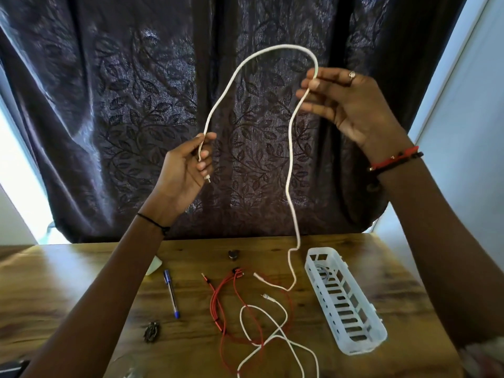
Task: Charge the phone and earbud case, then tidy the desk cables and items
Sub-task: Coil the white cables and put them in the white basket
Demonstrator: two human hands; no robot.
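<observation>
A thick white cable [289, 170] is held up in the air in front of the dark curtain. My left hand [185, 170] pinches it near one end, whose plug hangs just below my fingers. My right hand [349, 105], higher and to the right, pinches the cable further along, so it arcs between both hands. From my right hand it drops to the wooden desk [81, 282], and its other plug lies by a red multi-head cable [218, 304]. A thinner white cable [275, 331] loops over the red one near the front edge.
A white slotted plastic basket [346, 304] lies lengthwise on the right of the desk. A blue pen [171, 293] lies left of the cables, with a small dark clip [151, 332] nearer me. A small dark round object [233, 254] sits at the back. A white item [154, 266] peeks from behind my left forearm.
</observation>
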